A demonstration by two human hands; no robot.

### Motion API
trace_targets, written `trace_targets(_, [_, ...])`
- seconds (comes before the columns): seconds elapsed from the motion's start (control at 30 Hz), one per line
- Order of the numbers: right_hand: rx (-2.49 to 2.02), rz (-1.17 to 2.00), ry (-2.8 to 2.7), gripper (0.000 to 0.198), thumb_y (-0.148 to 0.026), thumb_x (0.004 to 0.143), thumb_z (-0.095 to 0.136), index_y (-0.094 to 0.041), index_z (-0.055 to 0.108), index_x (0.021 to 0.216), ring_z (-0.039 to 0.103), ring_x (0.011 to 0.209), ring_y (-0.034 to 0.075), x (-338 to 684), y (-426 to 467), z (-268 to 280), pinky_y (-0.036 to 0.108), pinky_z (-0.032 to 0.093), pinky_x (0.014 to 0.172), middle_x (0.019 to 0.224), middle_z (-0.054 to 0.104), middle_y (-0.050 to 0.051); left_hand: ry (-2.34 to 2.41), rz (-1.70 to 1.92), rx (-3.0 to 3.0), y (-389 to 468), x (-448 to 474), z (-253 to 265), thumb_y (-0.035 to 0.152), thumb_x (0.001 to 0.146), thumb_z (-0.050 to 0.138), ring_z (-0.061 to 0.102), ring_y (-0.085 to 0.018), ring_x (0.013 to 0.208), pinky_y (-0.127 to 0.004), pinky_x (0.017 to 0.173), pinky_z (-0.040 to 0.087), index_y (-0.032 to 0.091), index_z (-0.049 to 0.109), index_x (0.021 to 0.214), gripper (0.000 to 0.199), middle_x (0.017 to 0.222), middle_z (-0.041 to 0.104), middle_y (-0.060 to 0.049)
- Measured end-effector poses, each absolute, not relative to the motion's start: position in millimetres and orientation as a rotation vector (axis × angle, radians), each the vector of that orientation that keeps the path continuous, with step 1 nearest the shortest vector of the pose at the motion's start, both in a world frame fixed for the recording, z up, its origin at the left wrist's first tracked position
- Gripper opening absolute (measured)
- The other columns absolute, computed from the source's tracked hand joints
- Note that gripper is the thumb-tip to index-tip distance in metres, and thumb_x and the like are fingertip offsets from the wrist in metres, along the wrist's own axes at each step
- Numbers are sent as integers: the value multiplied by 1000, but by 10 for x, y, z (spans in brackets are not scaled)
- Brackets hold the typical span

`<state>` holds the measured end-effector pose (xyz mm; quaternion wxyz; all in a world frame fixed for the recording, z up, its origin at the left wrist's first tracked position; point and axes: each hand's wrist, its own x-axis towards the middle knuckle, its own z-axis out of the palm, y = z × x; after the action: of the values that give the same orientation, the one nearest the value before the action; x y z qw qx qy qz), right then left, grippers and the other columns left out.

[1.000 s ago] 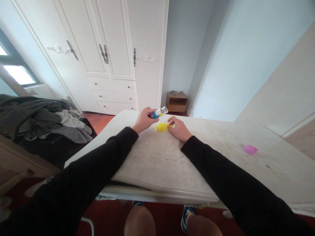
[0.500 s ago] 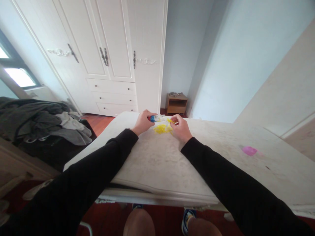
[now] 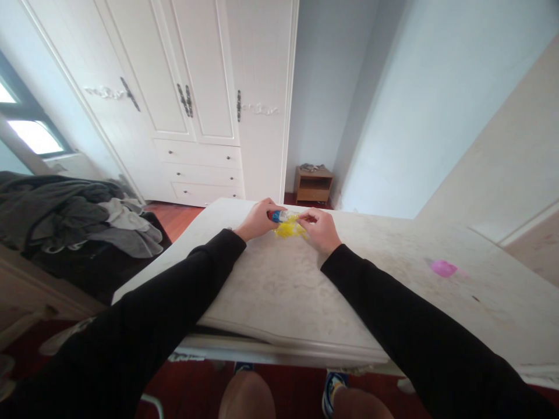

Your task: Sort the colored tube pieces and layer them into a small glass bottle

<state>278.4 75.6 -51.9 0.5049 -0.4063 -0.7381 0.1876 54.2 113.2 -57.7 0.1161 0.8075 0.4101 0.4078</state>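
My left hand (image 3: 258,220) is wrapped round a small clear plastic bottle (image 3: 286,216) with a blue and red label, lying on its side with its mouth to the right. At that mouth is my right hand (image 3: 320,228), its thumb and fingers pinched together on a small yellow piece, mostly hidden by the fingertips. Beneath the bottle, a loose pile of small yellow pieces (image 3: 286,228) is spread on the stained white tabletop (image 3: 279,285). What exactly the pieces are is too small to tell.
A pink item (image 3: 443,268) lies on the tabletop to the right, with a small dark sliver (image 3: 476,299) nearer me. Beyond the far edge stand a white wardrobe (image 3: 209,116) and a small wooden nightstand (image 3: 314,185). Grey clothes (image 3: 87,209) are heaped at the left.
The bottle in my left hand has shifted slightly right and down, towards my right fingertips. The gap between the hands is smaller. My right hand has barely moved.
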Motion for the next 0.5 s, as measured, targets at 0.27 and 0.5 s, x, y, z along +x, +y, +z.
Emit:
trace_targets(0.27, [-907, 383, -1759, 8, -24, 83, 63, -20, 70, 81, 64, 83, 19, 2775, 756, -513, 35, 54, 78, 87, 67, 4, 1233, 1185, 2308, 1121, 563, -561, 18, 62, 75, 62, -17, 77, -30, 76, 51, 21, 82, 104, 43, 93, 66, -2])
trace_targets(0.5, [-1011, 406, -1698, 12, -28, 80, 72, -20, 65, 75, 54, 63, 15, 2765, 699, -471, 30, 43, 62, 72, 65, 0, 1166, 1165, 2303, 1090, 593, -550, 17, 62, 75, 62, -16, 77, -29, 75, 50, 22, 82, 108, 47, 93, 66, -2])
